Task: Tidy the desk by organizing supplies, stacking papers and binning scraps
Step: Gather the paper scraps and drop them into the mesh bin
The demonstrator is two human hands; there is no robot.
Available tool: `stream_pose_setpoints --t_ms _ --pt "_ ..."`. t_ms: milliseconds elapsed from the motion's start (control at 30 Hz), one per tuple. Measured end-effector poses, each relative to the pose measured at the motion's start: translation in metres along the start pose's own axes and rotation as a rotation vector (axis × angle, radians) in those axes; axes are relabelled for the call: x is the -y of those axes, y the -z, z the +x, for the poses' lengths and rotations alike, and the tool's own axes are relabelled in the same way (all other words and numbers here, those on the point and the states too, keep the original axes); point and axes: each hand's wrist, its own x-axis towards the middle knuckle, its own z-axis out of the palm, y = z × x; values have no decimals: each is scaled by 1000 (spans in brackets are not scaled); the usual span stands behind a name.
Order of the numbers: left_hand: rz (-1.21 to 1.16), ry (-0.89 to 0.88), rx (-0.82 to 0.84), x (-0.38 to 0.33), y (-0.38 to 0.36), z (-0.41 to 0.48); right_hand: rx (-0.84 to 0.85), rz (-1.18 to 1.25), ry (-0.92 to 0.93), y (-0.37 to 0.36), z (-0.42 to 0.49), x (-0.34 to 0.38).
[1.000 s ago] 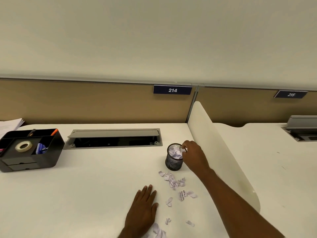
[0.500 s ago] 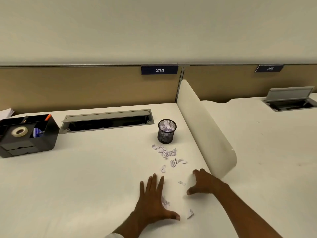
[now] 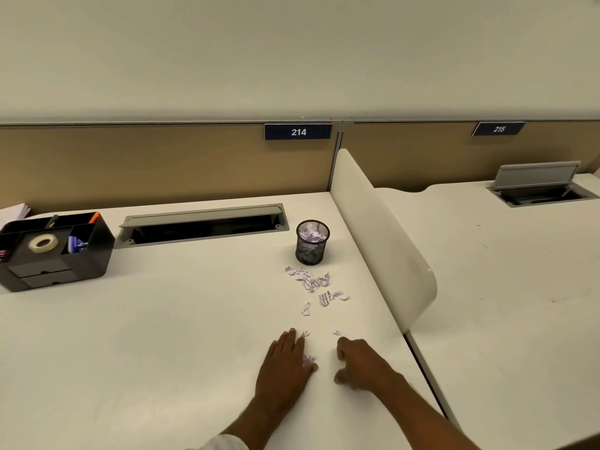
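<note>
Head view: torn printed scraps (image 3: 313,282) trail from mesh cup (image 3: 312,242); left hand (image 3: 285,365) flat, right hand (image 3: 358,363) fingers curled.

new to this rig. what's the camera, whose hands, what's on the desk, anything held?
There is no robot here: a person wears one wide-angle camera on the head, looking forward and down, so the single picture is their own view. The left hand lies flat on the white desk with a paper scrap at its fingers. The right hand is curled beside it; whether its grip holds a scrap cannot be told. More torn scraps lie scattered ahead, below a black mesh cup already part full of them. At far left a black organizer holds a tape roll and pens. A cable tray is set into the desk, and a curved divider separates the neighbouring desk.
</note>
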Motion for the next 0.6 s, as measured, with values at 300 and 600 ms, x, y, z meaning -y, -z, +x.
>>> stream_pose_setpoints --t_ms 300,600 --pt "-62 1 -60 9 10 -6 -288 73 70 6 29 18" --pt "84 -14 -31 18 9 -24 -333 -42 15 4 47 21"
